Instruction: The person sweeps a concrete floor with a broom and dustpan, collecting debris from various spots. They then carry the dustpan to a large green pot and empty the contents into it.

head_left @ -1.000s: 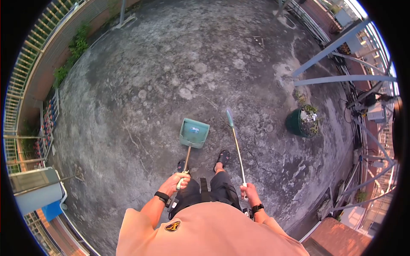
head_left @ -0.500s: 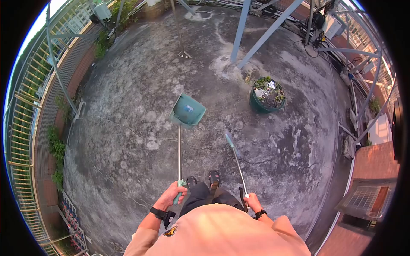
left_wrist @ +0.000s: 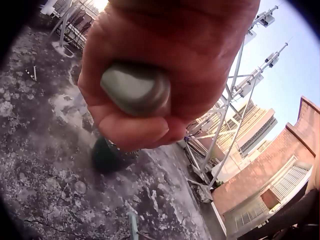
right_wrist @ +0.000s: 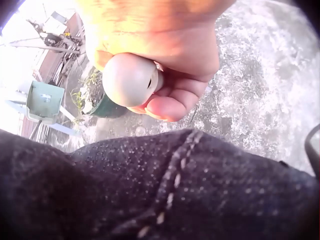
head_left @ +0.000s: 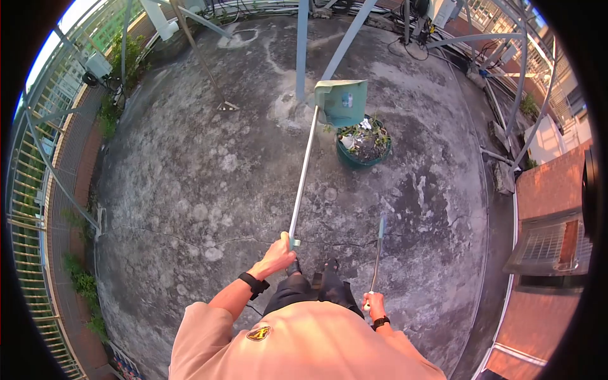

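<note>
In the head view my left hand grips the handle of a long-handled green dustpan, raised out in front with its pan overlapping the back of a green plant pot. The left wrist view shows those fingers curled round the rounded grip end. Low by the thigh, my right hand holds a long-handled broom, its narrow blue-green head pointing forward. Seen from the right wrist, fingers wrap the pole below a pale rounded end cap. Soil, leaves and whitish scraps fill the pot.
Grey metal struts rise behind the pot from the stained, cracked concrete floor. A thin pole on a small foot stands back left. Railings line the left side; a brick wall borders the right.
The dustpan has swung up, forward and to the right, toward the pot, as my left arm extended. My view has turned right. The broom stays low at my right side, in the same hand.
</note>
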